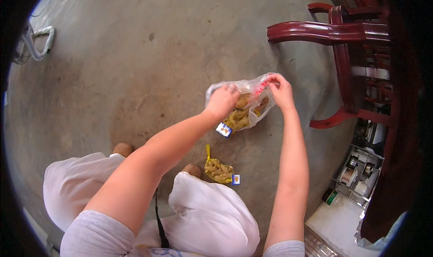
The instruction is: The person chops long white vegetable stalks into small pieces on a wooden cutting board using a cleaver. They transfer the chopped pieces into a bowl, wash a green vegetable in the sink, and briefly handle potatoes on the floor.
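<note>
A thin clear plastic bag (255, 118) with red print stands on the floor ahead of me. Inside it are yellow mesh nets of knobbly ginger (237, 120); a blue-and-white tag (223, 129) shows at its near left side. My left hand (222, 101) is closed at the bag's left rim, its fingertips slightly blurred. On the opposite side, my right hand (281, 92) pinches the upper right edge between thumb and fingers. Nearer to me, by my right shoe, a separate yellow net of ginger (219, 170) lies on the floor with its own tag.
Dark red wooden furniture (329, 33) with curved legs stands at the right. Below it are a wire rack (361, 175) with jars and a white surface (336, 225). A pale-framed object (43, 42) sits at the far left. My knees in white trousers (212, 212) are close below.
</note>
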Motion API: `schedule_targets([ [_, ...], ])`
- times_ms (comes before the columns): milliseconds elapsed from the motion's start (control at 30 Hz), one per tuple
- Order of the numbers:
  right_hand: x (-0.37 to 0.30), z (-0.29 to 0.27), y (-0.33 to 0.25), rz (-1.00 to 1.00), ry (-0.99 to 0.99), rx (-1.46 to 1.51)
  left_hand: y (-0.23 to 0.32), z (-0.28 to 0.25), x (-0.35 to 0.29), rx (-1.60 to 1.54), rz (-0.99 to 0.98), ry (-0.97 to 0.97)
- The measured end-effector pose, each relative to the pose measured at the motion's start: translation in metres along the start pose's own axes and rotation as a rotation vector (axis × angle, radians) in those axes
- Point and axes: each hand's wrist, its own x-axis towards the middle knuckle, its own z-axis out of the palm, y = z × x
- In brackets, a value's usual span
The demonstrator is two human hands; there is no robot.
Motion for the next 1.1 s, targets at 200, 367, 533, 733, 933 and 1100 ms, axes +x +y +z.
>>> schedule_targets([
  [200, -0.002, 0.019, -0.014, 0.182, -0.259, -0.492, 0.009, 0.026, 0.013, 0.048, 0.247, 0.191],
  [367, -0.032, -0.011, 0.029, -0.011, -0.252, -0.529, -0.008, 0.010, 0.044, -0.236, 0.193, -0.098],
  [533, -0.029, 0.002, 0.087, 0.061, -0.221, 0.001, -0.038, 0.020, 0.067, -0.501, 0.208, -0.142],
  [733, -0.028, 0.037, 0.086, 0.056, -0.007, -0.140, -0.050, 0.024, 0.071, -0.484, 0.202, -0.163],
  [933, -0.032, 0.055, 0.064, -0.004, -0.031, -0.253, -0.070, -0.003, 0.067, -0.399, 0.301, -0.316],
  [1100, -0.031, 0.056, 0.046, -0.036, -0.184, -0.161, -0.096, -0.022, 0.060, -1.010, -0.148, -0.320],
])
